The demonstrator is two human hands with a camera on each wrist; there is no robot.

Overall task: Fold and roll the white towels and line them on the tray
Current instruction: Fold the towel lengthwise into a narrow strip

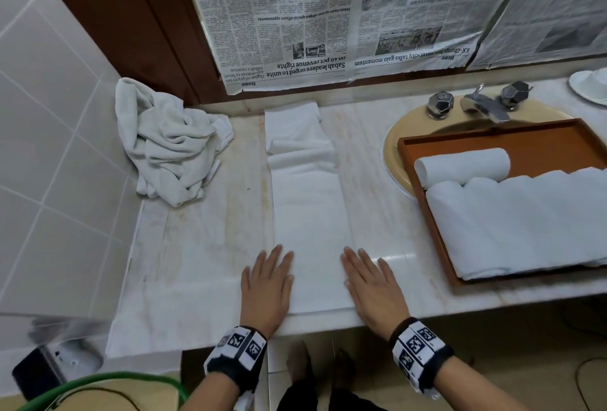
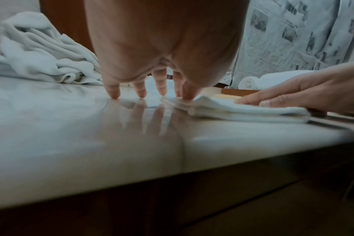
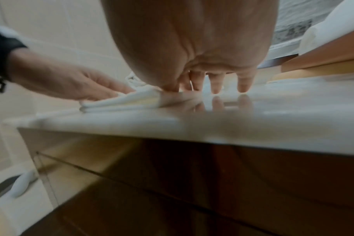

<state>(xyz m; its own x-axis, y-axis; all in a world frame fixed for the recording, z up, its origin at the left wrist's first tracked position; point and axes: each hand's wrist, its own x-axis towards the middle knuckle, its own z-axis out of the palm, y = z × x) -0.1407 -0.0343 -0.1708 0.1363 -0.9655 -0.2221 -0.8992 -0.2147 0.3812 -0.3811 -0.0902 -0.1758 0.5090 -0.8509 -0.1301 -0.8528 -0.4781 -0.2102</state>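
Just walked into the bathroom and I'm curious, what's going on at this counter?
A person is folding white towels. Both the left hand and right hand lie flat on the near end of a long folded towel spread on the marble counter. A crumpled pile of towels waits at the back left. Rolled towels already sit in the brown tray over the sink.

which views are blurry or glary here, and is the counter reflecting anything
Head view: sharp, wide-angle bending at the edges, a bright glare patch on the glossy pale marble countertop. Left wrist view: soft and dim, the left hand looms blurred, its fingers mirrored in the counter. Right wrist view: smeared, the right hand likewise reflected beside the folded white towel strip.
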